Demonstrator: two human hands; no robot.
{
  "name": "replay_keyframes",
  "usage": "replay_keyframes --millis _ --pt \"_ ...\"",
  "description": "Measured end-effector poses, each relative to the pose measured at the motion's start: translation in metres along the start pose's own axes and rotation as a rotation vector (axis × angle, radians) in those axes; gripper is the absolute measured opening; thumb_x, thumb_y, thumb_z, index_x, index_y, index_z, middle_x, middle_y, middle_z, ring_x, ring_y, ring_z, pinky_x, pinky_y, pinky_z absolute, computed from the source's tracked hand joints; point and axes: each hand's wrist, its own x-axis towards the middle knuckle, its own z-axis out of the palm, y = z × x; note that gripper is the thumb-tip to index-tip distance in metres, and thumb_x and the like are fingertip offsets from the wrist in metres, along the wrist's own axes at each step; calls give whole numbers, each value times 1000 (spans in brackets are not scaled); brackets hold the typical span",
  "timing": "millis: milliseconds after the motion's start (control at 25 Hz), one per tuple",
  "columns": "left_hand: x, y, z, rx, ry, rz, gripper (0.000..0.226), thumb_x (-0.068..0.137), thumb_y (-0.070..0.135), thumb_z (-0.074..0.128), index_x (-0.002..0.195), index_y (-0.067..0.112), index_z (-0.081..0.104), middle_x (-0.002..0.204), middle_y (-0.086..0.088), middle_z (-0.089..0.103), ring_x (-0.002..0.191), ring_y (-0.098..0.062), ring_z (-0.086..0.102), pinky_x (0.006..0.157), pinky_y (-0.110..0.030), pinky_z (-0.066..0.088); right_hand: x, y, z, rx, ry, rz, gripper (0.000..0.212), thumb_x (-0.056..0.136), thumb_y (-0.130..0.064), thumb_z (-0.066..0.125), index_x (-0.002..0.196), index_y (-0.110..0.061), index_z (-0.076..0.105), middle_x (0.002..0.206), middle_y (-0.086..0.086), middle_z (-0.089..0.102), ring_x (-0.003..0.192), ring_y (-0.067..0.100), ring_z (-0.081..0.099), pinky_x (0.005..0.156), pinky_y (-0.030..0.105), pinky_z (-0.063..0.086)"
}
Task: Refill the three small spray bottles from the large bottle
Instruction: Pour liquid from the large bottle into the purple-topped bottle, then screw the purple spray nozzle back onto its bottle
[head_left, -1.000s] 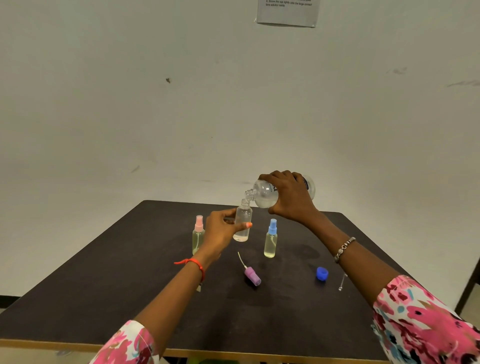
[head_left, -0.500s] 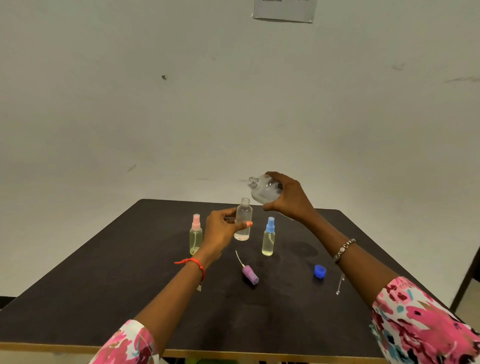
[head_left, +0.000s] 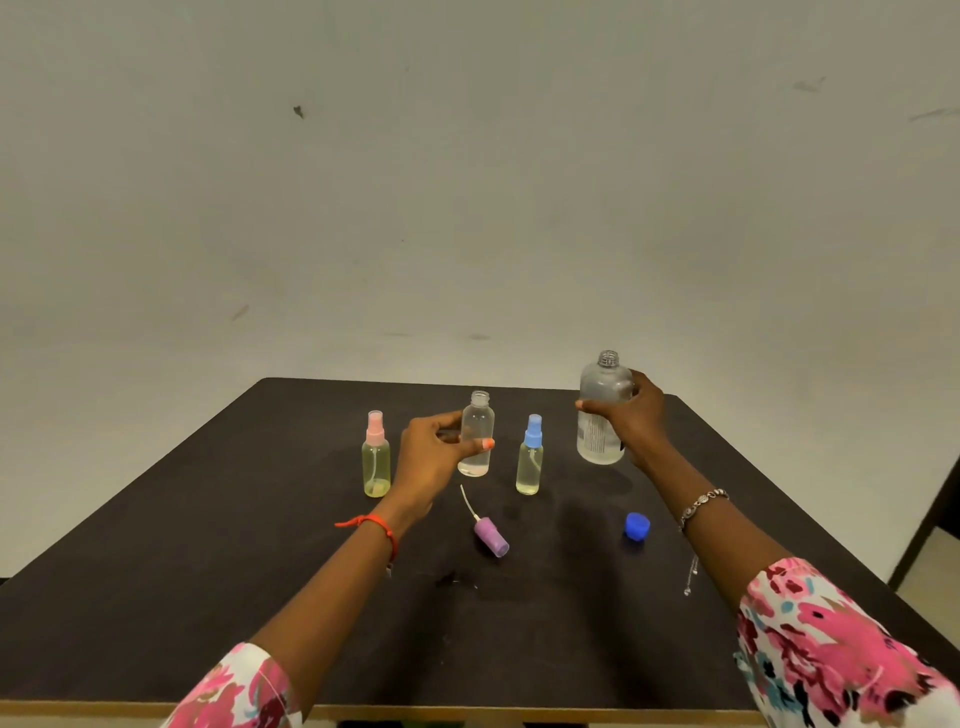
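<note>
- Three small spray bottles stand in a row toward the far side of the dark counter (head_left: 156, 571): the pink-topped bottle (head_left: 375, 460) on the left, the uncapped bottle (head_left: 478, 415) in the middle, and the blue-topped bottle (head_left: 530, 462) on the right.
- The pink-topped and blue-topped ones carry their sprayers and hold pale yellowish liquid.
- The left hand (head_left: 428, 460) curls round the uncapped bottle from its left side, with an orange-nailed thumb across the front. That bottle is upright with its neck open.
- The large bottle (head_left: 597, 421) is upright to the right of the blue-topped bottle, apart from it, with its neck open. The right hand (head_left: 639, 415) wraps round its right side, thumb across the front. I cannot tell whether its base touches the counter.
- A purple spray head (head_left: 491, 538) lies on its side nearer the person, its dip tube pointing toward the uncapped bottle.
- A blue cap (head_left: 637, 526) lies on the counter in front of the large bottle, just beside the right forearm.
- A red thread (head_left: 371, 522) circles the left wrist and a beaded bracelet (head_left: 704, 501) the right. Both arms end in floral sleeves.
</note>
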Motion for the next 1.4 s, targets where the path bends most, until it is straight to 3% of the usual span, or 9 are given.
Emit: replay_keyframes --millis 320,520,640,720,840,920,1040,1240,1400 --pt "2 -11 -4 -9 1 -23 50 70 4 75 118 5 60 108 -11 68 100 -20 64 90 -31 50 11 57 3 -83 81 75 61 52 -11 87 106 -5 58 107 16 66 97 30 63 82 41 53" --pt "0 -11 -8 -16 6 -37 51 71 3 73 119 4 59 110 -11 67 99 -19 63 88 -29 51 12 46 5 -214 103 111 92 58 -19 86 132 -6 35 134 20 42 126 35 40 101 49 40" --pt "0 -9 -13 -14 29 -51 52 71 4 74 120 4 58 113 -13 67 104 -22 63 94 -35 50 -6 24 17 -269 228 -313 57 68 -5 73 118 -10 46 120 13 46 113 29 47 95 50 42" --pt "-1 -8 -17 -12 35 -50 52 71 4 73 120 4 58 113 -15 66 106 -25 62 96 -39 49 -24 14 27 -319 -156 -577 32 71 9 60 96 -9 61 98 7 54 89 24 56 77 43 49" --pt "-4 -4 -21 -9 48 -42 51 71 4 73 120 3 58 112 -15 66 103 -23 63 93 -35 49 -57 9 46 -691 -808 -617 35 75 9 54 100 -12 67 99 4 54 87 18 53 77 32 49" --pt "-8 -2 -23 18 68 -35 52 70 7 75 120 5 59 113 -14 67 104 -23 63 95 -37 49 -73 12 61 -879 -1034 -639 42 77 7 54 111 -17 64 118 5 48 104 16 48 86 27 46" --pt "-12 2 -27 48 88 -28 53 70 9 76 120 6 59 112 -12 67 101 -20 63 97 -39 49 -81 22 75 -995 -1162 -665 36 81 0 59 113 -14 63 132 9 42 119 21 43 95 29 41" --pt "-16 9 -30 18 90 -14 51 69 7 76 118 5 60 110 -15 67 102 -24 64 96 -41 50 -75 23 70 -860 -1031 -587 26 82 0 58 108 -4 63 118 14 53 105 20 52 87 21 44" --pt "-17 13 -32 25 90 -2 50 69 8 77 116 6 62 109 -13 68 101 -25 64 96 -43 50 -61 -23 54 -320 -599 -442 15 84 -12 63 97 -5 66 90 15 66 70 4 59 64 9 46"
